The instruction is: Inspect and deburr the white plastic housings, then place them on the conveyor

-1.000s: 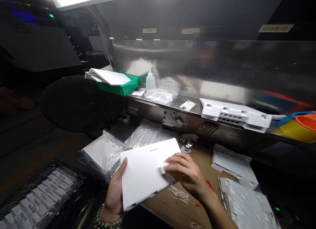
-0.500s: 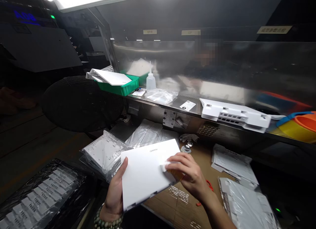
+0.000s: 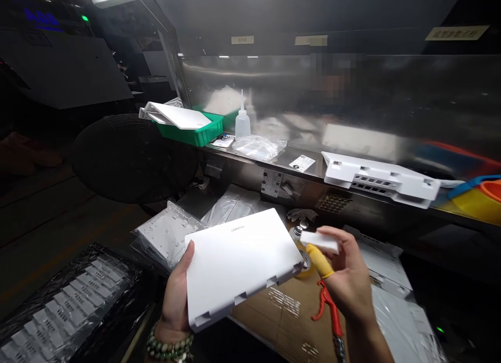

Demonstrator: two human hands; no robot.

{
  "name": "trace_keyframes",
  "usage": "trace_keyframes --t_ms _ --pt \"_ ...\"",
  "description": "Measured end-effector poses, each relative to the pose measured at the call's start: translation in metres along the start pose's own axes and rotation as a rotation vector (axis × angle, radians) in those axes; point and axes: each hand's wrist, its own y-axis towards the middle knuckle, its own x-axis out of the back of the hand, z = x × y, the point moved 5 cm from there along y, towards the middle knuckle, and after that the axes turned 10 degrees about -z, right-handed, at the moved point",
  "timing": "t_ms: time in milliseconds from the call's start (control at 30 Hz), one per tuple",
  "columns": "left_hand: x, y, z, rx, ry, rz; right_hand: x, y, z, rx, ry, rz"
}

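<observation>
A white plastic cover [image 3: 242, 264] marked HUAWEI is tilted up in front of me. My left hand [image 3: 178, 287] grips its left edge, with the thumb on the face and the other fingers hidden behind. To the right, my right hand [image 3: 344, 269] pinches a small white block [image 3: 319, 242], which looks like a sponge or eraser, apart from the cover. A yellow finger cot [image 3: 319, 261] covers its thumb. Just behind the block stands a small bottle with a metal top [image 3: 297, 231]. Below the right hand, a red-handled tool [image 3: 329, 305] lies on the cardboard [image 3: 282, 321].
Bagged white parts [image 3: 168, 232] lie left of the cover, and more bagged parts [image 3: 403, 321] at right. On the metal shelf are a green bin [image 3: 199, 135], a squeeze bottle [image 3: 242, 124] and a white housing [image 3: 379, 178]. A black-lined tray [image 3: 97, 321] of parts sits lower left.
My right hand has lifted the white block off the cover's face and moved right. The cover is turned so its notched lower edge shows more. The red-handled tool is now more visible.
</observation>
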Motion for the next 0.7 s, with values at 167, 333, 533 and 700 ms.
trace_keyframes --t_ms 167,333,533,700 --pt "-0.005 0.000 0.005 0.022 -0.008 0.073 -0.027 -0.008 0.004 -0.003 -0.091 0.145" --pt "-0.001 0.001 0.015 0.027 0.012 0.096 -0.054 -0.023 0.012 0.143 -0.198 0.317" --pt "0.007 0.001 0.026 0.042 0.031 0.027 -0.068 -0.039 0.001 0.144 -0.214 0.304" --pt "0.009 0.002 0.024 -0.017 0.050 -0.027 -0.061 -0.034 -0.002 0.224 -0.239 0.234"
